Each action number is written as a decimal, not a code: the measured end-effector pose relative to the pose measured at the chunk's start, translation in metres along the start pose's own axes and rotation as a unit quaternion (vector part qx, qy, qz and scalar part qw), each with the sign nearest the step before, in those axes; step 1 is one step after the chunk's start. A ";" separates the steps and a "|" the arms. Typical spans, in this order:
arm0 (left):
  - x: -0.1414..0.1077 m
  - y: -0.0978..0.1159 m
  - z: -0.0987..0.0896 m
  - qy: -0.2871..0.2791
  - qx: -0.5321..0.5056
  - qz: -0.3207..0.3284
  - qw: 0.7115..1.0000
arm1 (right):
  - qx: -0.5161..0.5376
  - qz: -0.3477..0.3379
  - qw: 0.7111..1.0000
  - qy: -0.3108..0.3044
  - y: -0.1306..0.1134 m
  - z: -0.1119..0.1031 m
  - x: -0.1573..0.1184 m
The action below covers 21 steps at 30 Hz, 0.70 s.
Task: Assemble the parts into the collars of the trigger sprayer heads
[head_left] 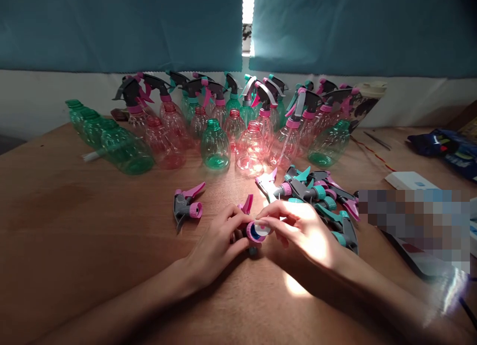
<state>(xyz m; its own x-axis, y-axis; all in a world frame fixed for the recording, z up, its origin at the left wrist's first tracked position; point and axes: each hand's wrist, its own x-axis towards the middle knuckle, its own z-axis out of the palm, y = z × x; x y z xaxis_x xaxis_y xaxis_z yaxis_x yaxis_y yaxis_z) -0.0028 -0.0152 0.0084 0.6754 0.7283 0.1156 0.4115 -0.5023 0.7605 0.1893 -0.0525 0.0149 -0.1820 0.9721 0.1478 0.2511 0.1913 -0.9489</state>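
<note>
Left hand: curled around pink-grey plastic sprayer
Right hand: pinching round white disc
Topped: many translucent plastic bottles
Untopped: several

Free desk at front left, spray bottles walling the back, piled trigger sprayers blocking the right

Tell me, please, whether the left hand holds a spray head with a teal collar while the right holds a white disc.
Not quite: the collar is pink, not teal, as the head view shows. The left hand holds the spray head, and the right hand the white disc.
</note>
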 end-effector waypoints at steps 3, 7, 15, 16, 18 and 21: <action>-0.001 0.001 0.000 -0.015 -0.013 0.004 1.000 | -0.053 -0.025 0.998 0.000 0.001 0.004 -0.003; -0.001 0.001 0.001 -0.010 -0.013 0.005 1.000 | -0.040 -0.040 0.998 0.010 0.005 0.007 -0.002; -0.001 0.001 0.001 -0.002 -0.008 0.014 1.000 | -0.086 -0.061 0.984 0.145 -0.005 -0.003 0.003; -0.001 0.001 0.002 0.001 -0.007 0.016 1.000 | -0.086 -0.052 0.987 0.125 -0.008 -0.005 0.003; -0.002 0.000 0.002 0.009 -0.003 0.021 1.000 | -0.083 -0.056 0.993 0.067 -0.013 -0.006 0.002; -0.002 0.000 0.003 0.018 -0.001 0.023 1.000 | -0.117 -0.103 0.988 0.019 -0.017 -0.008 -0.001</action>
<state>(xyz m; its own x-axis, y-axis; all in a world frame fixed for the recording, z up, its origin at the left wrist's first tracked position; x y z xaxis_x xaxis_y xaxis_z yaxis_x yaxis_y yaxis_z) -0.0024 -0.0175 0.0063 0.6710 0.7210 0.1727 0.3800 -0.5345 0.7549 0.1926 -0.0555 0.0327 -0.2169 0.9128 0.3461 0.4255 0.4075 -0.8080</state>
